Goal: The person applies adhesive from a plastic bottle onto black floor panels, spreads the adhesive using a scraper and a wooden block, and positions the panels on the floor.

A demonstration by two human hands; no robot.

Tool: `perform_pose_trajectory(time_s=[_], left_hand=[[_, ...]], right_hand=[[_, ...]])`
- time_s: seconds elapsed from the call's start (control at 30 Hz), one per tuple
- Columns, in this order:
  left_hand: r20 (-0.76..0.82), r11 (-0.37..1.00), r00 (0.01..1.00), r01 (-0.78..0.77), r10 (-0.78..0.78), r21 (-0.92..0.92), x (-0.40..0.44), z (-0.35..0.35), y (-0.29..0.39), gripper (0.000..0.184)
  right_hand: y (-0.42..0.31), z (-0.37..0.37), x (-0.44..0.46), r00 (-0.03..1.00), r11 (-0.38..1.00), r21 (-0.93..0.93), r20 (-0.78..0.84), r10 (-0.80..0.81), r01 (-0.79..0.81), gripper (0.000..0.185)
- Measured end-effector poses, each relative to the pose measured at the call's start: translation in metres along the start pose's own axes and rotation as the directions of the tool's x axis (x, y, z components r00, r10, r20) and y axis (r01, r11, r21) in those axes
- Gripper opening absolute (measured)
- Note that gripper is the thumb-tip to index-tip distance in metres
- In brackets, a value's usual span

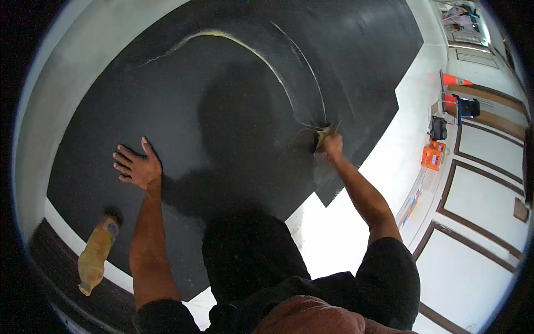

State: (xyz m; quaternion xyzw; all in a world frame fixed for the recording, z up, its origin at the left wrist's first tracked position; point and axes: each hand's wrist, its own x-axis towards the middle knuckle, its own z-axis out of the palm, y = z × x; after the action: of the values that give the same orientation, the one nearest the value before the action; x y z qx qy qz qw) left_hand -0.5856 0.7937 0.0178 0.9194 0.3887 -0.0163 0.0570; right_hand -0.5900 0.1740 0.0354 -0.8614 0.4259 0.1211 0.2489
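Note:
My left hand (139,166) lies flat on a large black sheet (128,111), its fingers spread and nothing held. Out to the right, my right hand (333,146) is closed on a flat yellowish scraper-like piece (322,139), whose edge meets the sheet. Its exact kind is hard to make out. From there a curved yellowish streak (250,47) of wet-looking material sweeps up and to the left. A thinner pale line (306,58) arcs beside it. Near my left forearm stands a clear plastic bottle (95,255) with yellowish contents.
A pale wall (61,100) curves along the left. White floor (378,161) shows beyond the sheet's stepped right edge. Farther right are orange boxes (433,155), a dark bag (438,128), traffic cones (456,80) and panelled white walls (473,192).

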Motion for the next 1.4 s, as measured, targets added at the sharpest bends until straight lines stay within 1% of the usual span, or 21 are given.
perform_pose_trajectory(time_s=[0.1,0.13,0.17,0.2,0.23,0.3,0.37,0.4,0.43,0.5,0.63,0.7,0.77,0.9,0.97,1.1,1.17,1.2,1.3,1.37,1.4], left_hand=[[-0.001,1.000,1.000,0.018,-0.018,0.019,0.007,-0.009,0.004,0.093],[0.009,0.999,1.000,0.026,-0.026,0.023,0.007,-0.014,0.005,0.092],[0.008,0.999,1.000,0.030,-0.031,0.041,0.008,-0.016,0.005,0.092],[0.001,0.999,1.000,0.021,-0.021,0.048,0.010,-0.016,0.005,0.092],[-0.006,0.998,1.000,0.016,-0.016,0.054,0.010,-0.015,0.005,0.091],[-0.018,0.999,1.000,0.016,-0.015,0.049,0.013,-0.013,0.006,0.091],[-0.022,0.999,1.000,0.013,-0.012,0.053,0.012,-0.011,-0.002,0.092],[-0.031,0.999,1.000,0.006,-0.005,0.050,0.012,-0.010,-0.003,0.092],[-0.036,0.999,0.999,-0.011,0.012,0.046,0.012,-0.009,-0.003,0.091],[-0.046,0.999,0.999,-0.027,0.029,0.033,0.014,-0.012,0.000,0.094],[-0.037,1.000,0.999,-0.022,0.021,-0.022,0.007,-0.018,0.001,0.097],[-0.043,0.998,0.998,-0.047,0.046,-0.033,0.006,-0.019,0.004,0.098],[-0.054,0.996,0.997,-0.057,0.054,-0.068,0.004,-0.020,0.001,0.100],[-0.008,0.989,0.998,-0.069,0.069,-0.132,-0.004,-0.026,0.002,0.106],[0.020,0.985,0.998,-0.062,0.066,-0.160,-0.008,-0.029,0.000,0.107],[0.016,0.964,0.983,-0.176,0.182,-0.197,-0.013,-0.004,-0.038,0.109],[0.046,0.974,0.981,-0.183,0.191,-0.132,-0.057,-0.007,-0.052,0.107],[0.078,0.979,0.977,-0.194,0.198,-0.063,-0.075,-0.011,-0.064,0.105],[0.055,0.981,0.988,-0.135,0.143,-0.136,-0.105,-0.003,-0.099,0.097],[0.035,0.989,0.992,-0.120,0.123,-0.087,-0.102,0.002,-0.095,0.094],[0.037,0.992,0.991,-0.126,0.127,-0.027,-0.103,0.001,-0.092,0.091]], right_hand=[[-0.089,0.004,0.054,0.998,0.899,0.437,-0.020,0.055,-0.041,0.038],[-0.109,0.015,0.090,0.991,0.896,0.423,-0.065,-0.120,0.136,0.030],[-0.172,0.010,0.086,0.995,0.867,0.489,-0.009,-0.103,0.094,0.024],[-0.242,0.001,0.062,0.998,0.886,0.461,0.019,-0.066,0.050,0.023],[-0.288,0.005,0.068,0.976,0.950,0.238,0.025,-0.214,0.202,0.020],[-0.353,0.037,0.108,0.919,0.910,0.213,0.095,-0.382,0.356,0.020],[-0.422,0.059,0.110,0.831,0.829,-0.089,0.127,-0.541,0.553,0.033],[-0.440,0.082,0.157,0.500,0.318,-0.479,0.321,-0.804,0.819,0.030],[-0.450,0.103,0.206,0.155,-0.350,-0.608,0.623,-0.767,0.713,0.029],[-0.467,0.087,0.144,0.489,0.258,-0.539,0.343,-0.802,0.802,0.030],[-0.395,0.002,0.061,0.546,0.233,-0.545,0.529,-0.649,0.805,0.033],[-0.312,-0.010,0.084,0.415,-0.048,-0.587,0.625,-0.662,0.808,0.045],[-0.242,-0.032,0.059,0.495,0.074,-0.582,0.609,-0.620,0.810,0.055],[-0.091,-0.054,-0.019,0.438,0.173,-0.438,0.627,-0.644,0.882,0.052],[-0.060,-0.054,-0.084,0.625,0.237,-0.579,0.720,-0.300,0.780,0.049],[0.088,-0.019,-0.152,0.571,0.343,-0.486,0.471,-0.672,0.804,0.049],[0.066,-0.029,-0.189,0.850,0.732,-0.464,0.427,-0.309,0.499,0.049],[0.068,-0.021,-0.188,0.895,0.821,-0.431,0.399,-0.199,0.375,0.047],[0.062,0.022,-0.166,0.969,0.941,-0.245,0.137,-0.207,0.235,0.044],[0.022,0.040,-0.148,0.976,0.933,-0.289,0.086,-0.198,0.215,0.038],[-0.012,0.042,-0.135,0.992,0.991,-0.080,0.072,-0.101,0.107,0.034]])
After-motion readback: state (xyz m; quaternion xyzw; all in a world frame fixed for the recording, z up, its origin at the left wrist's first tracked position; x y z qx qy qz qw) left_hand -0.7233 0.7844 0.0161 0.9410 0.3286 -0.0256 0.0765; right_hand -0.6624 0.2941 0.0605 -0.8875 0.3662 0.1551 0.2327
